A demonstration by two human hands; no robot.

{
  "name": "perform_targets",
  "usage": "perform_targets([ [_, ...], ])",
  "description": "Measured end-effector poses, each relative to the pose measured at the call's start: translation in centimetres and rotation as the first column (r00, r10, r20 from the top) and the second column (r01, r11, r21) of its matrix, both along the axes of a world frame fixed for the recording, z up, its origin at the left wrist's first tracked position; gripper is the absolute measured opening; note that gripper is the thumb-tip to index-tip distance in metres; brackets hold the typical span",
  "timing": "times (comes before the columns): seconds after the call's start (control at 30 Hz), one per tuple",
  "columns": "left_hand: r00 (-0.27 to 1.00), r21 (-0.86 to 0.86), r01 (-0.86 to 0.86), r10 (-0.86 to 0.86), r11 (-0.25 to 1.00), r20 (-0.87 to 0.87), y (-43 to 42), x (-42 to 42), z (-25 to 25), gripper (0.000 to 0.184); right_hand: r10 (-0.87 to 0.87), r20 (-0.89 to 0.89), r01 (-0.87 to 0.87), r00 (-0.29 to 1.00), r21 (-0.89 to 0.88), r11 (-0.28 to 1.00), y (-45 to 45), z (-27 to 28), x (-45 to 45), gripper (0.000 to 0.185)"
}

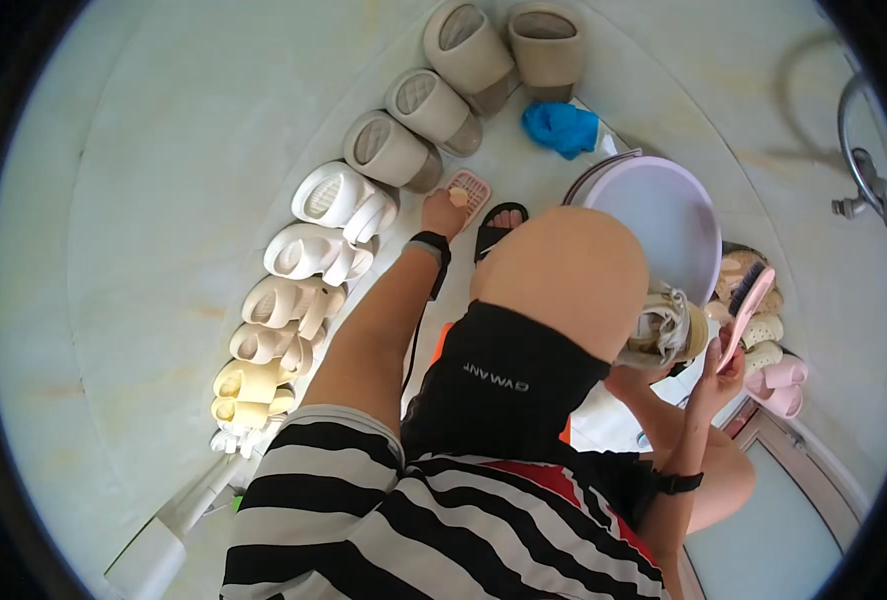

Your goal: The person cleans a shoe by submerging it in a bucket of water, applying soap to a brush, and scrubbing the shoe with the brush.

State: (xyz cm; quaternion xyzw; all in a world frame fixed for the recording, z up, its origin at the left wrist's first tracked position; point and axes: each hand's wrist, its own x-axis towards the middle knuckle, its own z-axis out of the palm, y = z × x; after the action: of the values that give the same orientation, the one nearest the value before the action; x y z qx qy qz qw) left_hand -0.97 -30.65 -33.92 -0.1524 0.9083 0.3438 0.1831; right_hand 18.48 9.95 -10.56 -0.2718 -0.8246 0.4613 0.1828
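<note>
On the floor ahead lies a pink slotted soap dish (474, 187). My left hand (444, 214) reaches down to it, with its fingers closed on a small pale bar of soap (459, 197). Over on the right, my right hand (724, 370) grips the handle of a pink scrubbing brush (752, 300), whose dark bristles point up and to the left. A pale sneaker (661, 328) with loose laces sits between my knee and that hand, close to the basin's near rim. My knee hides part of the sneaker, and neither hand visibly touches it.
A lilac basin (716, 215) of cloudy water stands beside my knee. Blue cloth or plastic (561, 128) lies behind it. Beige slippers (469, 60) and white sandals (334, 195) line the left wall. Pink slippers (779, 385) lie right, below a wall tap (864, 170).
</note>
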Motion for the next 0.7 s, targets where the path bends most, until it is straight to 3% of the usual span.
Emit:
perform_targets([
  [0.03, 1.000, 0.003, -0.004, 0.004, 1.000, 0.005, 0.3, 0.2, -0.1, 0.050, -0.003, -0.003, 0.003, 1.000, 0.009, 1.000, -0.1, 0.0, -0.2, 0.027],
  [0.1, 0.999, -0.264, 0.051, -0.051, 0.963, 0.008, 1.0, 0.5, -0.1, 0.052, -0.009, -0.002, 0.009, 1.000, 0.020, 1.000, -0.3, 0.0, -0.7, 0.027],
  [0.3, 0.996, -0.295, 0.026, 0.001, 0.955, 0.090, 0.8, 0.4, -0.7, 0.056, -0.022, 0.025, 0.021, 0.999, 0.024, 0.999, -0.3, -0.3, -1.1, 0.028],
  [0.53, 0.999, -0.277, -0.044, 0.050, 0.960, 0.016, 0.9, 0.5, -0.5, 0.048, -0.030, 0.059, 0.030, 0.998, -0.008, 1.000, 0.0, -0.6, -0.6, 0.028],
  [0.6, 0.990, -0.090, -0.131, 0.136, 0.987, 0.044, 0.9, 0.2, -1.3, 0.039, -0.021, 0.071, 0.023, 0.997, -0.026, 0.999, 0.0, -0.3, -0.5, 0.030],
  [0.7, 0.997, -0.050, -0.082, 0.081, 0.995, -0.009, 0.8, 0.2, -2.4, 0.033, -0.007, 0.091, 0.006, 0.996, 0.010, 1.000, 0.0, -0.1, -0.4, 0.029],
])
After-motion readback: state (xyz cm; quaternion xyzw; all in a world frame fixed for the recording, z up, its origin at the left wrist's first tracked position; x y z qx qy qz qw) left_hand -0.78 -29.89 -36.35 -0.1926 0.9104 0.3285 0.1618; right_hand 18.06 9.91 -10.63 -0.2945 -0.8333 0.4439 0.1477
